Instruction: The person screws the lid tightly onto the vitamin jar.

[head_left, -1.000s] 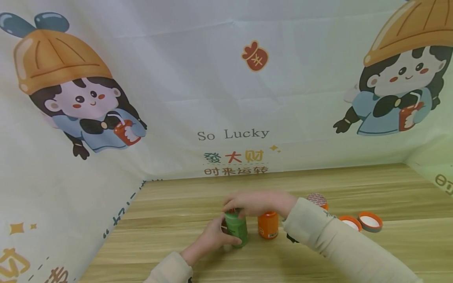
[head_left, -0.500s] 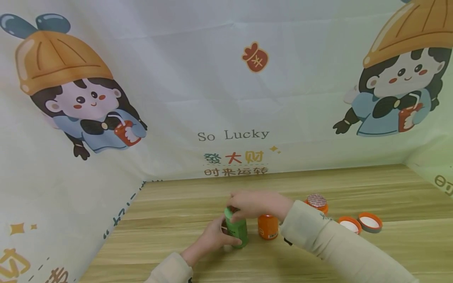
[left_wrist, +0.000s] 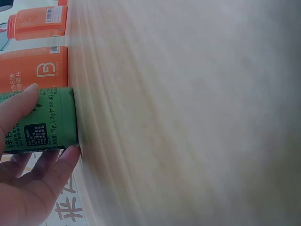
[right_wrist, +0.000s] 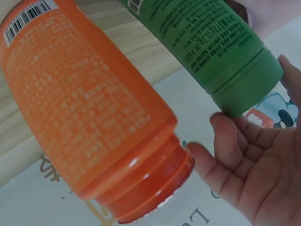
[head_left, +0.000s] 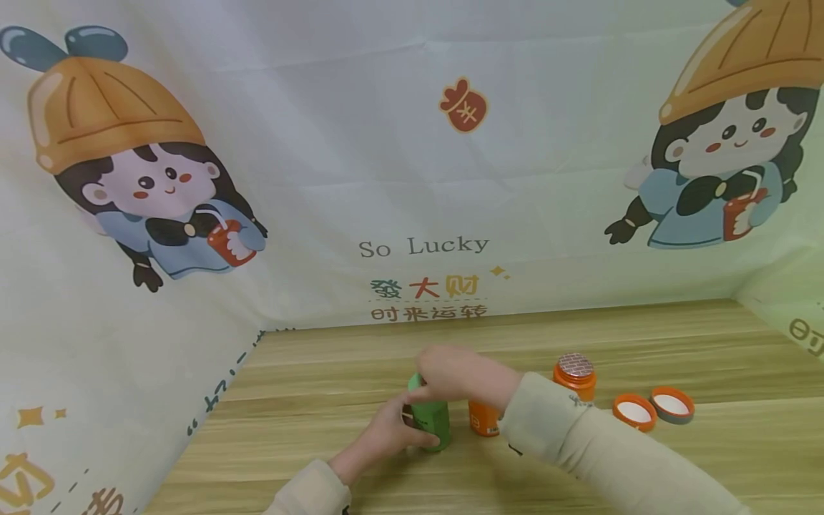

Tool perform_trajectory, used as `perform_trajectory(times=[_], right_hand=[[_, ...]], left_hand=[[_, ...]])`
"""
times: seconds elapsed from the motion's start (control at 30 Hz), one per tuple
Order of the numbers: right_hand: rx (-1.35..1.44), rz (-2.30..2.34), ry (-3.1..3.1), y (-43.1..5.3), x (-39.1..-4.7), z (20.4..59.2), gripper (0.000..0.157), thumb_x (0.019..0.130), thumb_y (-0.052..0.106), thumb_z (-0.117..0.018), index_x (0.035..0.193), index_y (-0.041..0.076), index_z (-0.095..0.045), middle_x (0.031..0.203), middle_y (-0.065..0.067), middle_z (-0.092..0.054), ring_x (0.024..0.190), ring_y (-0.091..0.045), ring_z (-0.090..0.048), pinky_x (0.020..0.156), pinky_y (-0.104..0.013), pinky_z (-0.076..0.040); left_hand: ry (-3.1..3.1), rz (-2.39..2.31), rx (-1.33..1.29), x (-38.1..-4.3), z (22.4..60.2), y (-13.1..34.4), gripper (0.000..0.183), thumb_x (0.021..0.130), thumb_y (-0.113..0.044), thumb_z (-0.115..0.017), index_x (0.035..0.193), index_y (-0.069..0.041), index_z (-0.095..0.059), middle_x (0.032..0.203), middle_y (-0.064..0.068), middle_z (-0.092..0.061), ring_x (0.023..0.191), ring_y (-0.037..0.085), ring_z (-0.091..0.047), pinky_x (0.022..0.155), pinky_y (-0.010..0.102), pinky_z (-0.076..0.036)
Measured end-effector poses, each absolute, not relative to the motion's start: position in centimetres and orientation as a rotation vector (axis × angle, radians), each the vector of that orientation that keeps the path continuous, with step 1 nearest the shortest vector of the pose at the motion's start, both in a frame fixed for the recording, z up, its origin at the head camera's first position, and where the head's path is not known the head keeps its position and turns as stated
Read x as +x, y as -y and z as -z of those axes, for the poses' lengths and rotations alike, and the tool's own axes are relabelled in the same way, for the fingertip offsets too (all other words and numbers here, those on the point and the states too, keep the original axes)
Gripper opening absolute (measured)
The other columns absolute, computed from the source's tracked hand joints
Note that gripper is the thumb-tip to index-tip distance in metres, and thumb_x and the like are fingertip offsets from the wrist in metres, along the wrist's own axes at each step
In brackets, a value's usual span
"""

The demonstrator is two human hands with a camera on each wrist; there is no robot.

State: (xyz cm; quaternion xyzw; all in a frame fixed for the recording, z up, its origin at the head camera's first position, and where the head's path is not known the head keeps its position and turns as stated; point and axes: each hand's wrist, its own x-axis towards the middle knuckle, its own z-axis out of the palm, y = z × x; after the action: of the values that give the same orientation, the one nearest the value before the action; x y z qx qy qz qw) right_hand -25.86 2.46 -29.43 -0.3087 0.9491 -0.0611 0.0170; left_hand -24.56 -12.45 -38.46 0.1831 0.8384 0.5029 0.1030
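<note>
A green bottle (head_left: 433,423) with small printed text stands upright on the wooden table. My left hand (head_left: 388,429) grips its lower body, thumb on one side and fingers round the other, as the left wrist view also shows. Over the bottle's top is my right hand (head_left: 453,373). In the right wrist view, its thumb and fingertips pinch the rim of the green cap (right_wrist: 251,84). Close beside the green bottle stands an orange bottle (head_left: 483,419), partly behind my right forearm. Its threaded neck (right_wrist: 150,181) carries no lid.
Farther right stands another orange bottle (head_left: 575,379) with a brick-patterned seal on top. Near it lie an orange lid (head_left: 634,413) and an orange-and-grey lid (head_left: 672,405), white insides up. A printed cloth (head_left: 309,214) rises behind the table.
My right hand has turned at the green bottle's top, its knuckles now higher and its fingers curled farther round. The sleeve has shifted slightly left, uncovering more of the far orange bottle. My left hand stays put.
</note>
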Motion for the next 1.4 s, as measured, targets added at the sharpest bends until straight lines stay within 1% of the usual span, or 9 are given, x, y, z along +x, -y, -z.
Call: perform_trajectory(times=[0.23, 0.53, 0.67, 0.73, 0.8, 0.87, 0.97, 1.1, 1.4], right_hand=[[-0.89, 0.189, -3.035, -2.2, -25.8, 29.8, 0.049, 0.083, 0.05, -0.059, 0.057, 0.016, -0.035, 0.058, 0.004, -0.033, 0.05, -0.008, -0.031, 0.044, -0.019, -0.025], [-0.823, 0.146, -3.105, -2.0, -25.6, 30.1, 0.051, 0.081, 0.056, -0.057, 0.058, 0.017, -0.034, 0.054, 0.005, -0.03, 0.047, -0.008, -0.03, 0.041, -0.02, -0.024], [-0.792, 0.117, -3.092, -2.2, -25.6, 29.7, 0.051, 0.08, 0.063, -0.054, 0.062, 0.016, -0.044, 0.062, 0.003, -0.043, 0.055, -0.01, -0.04, 0.046, -0.023, -0.032], [-0.801, 0.148, -3.068, -2.5, -25.5, 29.5, 0.054, 0.079, 0.064, -0.053, 0.074, 0.011, -0.057, 0.079, -0.001, -0.056, 0.069, -0.014, -0.052, 0.057, -0.027, -0.044], [-0.87, 0.195, -3.03, -2.8, -25.6, 29.2, 0.058, 0.081, 0.06, -0.054, 0.098, 0.005, -0.063, 0.105, -0.008, -0.06, 0.093, -0.021, -0.057, 0.078, -0.033, -0.048], [-0.988, 0.276, -2.953, -3.2, -25.6, 28.9, 0.057, 0.085, 0.047, -0.059, 0.119, 0.002, -0.056, 0.127, -0.013, -0.051, 0.115, -0.026, -0.05, 0.095, -0.037, -0.042], [-1.179, 0.361, -2.788, -3.9, -25.7, 28.5, 0.053, 0.086, 0.016, -0.063, 0.133, 0.002, -0.044, 0.141, -0.013, -0.037, 0.129, -0.027, -0.037, 0.104, -0.038, -0.033], [-1.334, 0.313, -2.64, -4.6, -25.9, 28.2, 0.055, 0.08, -0.008, -0.059, 0.132, 0.007, -0.047, 0.145, -0.009, -0.034, 0.13, -0.024, -0.035, 0.105, -0.035, -0.032], [-1.465, 0.19, -2.603, -4.8, -26.1, 28.3, 0.041, 0.081, -0.008, -0.059, 0.12, 0.007, -0.059, 0.128, -0.006, -0.053, 0.114, -0.017, -0.05, 0.096, -0.025, -0.041]], left_hand=[[-2.49, -1.485, 0.512, -24.5, 38.6, 12.3, 0.059, 0.069, -0.004, -0.077, 0.119, 0.007, -0.048, 0.103, 0.014, -0.057, 0.088, 0.022, -0.058, 0.071, 0.032, -0.051], [-2.499, -1.486, 0.533, -24.4, 38.5, 12.4, 0.062, 0.069, -0.005, -0.078, 0.122, 0.005, -0.046, 0.104, 0.014, -0.057, 0.09, 0.024, -0.058, 0.072, 0.033, -0.051], [-2.505, -1.477, 0.537, -24.5, 38.5, 12.5, 0.067, 0.069, -0.006, -0.078, 0.125, 0.004, -0.043, 0.105, 0.015, -0.056, 0.089, 0.023, -0.057, 0.072, 0.033, -0.051], [-2.505, -1.471, 0.547, -24.6, 38.5, 12.5, 0.07, 0.069, -0.006, -0.078, 0.128, 0.003, -0.041, 0.106, 0.015, -0.056, 0.09, 0.023, -0.057, 0.074, 0.034, -0.05], [-2.505, -1.462, 0.548, -24.6, 38.5, 12.5, 0.072, 0.069, -0.007, -0.078, 0.129, 0.004, -0.04, 0.106, 0.016, -0.057, 0.09, 0.023, -0.057, 0.075, 0.035, -0.05], [-2.496, -1.457, 0.534, -24.6, 38.5, 12.5, 0.069, 0.07, -0.008, -0.078, 0.128, 0.006, -0.042, 0.107, 0.015, -0.057, 0.09, 0.022, -0.057, 0.077, 0.036, -0.05], [-2.486, -1.448, 0.512, -24.6, 38.5, 12.5, 0.064, 0.071, -0.009, -0.078, 0.123, 0.007, -0.045, 0.106, 0.014, -0.058, 0.09, 0.021, -0.058, 0.078, 0.036, -0.05], [-2.489, -1.442, 0.513, -24.6, 38.5, 12.5, 0.059, 0.071, -0.01, -0.078, 0.118, 0.007, -0.048, 0.105, 0.013, -0.058, 0.089, 0.02, -0.058, 0.079, 0.037, -0.049], [-2.502, -1.442, 0.519, -24.6, 38.6, 12.5, 0.057, 0.07, -0.01, -0.078, 0.117, 0.007, -0.049, 0.104, 0.012, -0.059, 0.089, 0.02, -0.057, 0.079, 0.037, -0.049]])
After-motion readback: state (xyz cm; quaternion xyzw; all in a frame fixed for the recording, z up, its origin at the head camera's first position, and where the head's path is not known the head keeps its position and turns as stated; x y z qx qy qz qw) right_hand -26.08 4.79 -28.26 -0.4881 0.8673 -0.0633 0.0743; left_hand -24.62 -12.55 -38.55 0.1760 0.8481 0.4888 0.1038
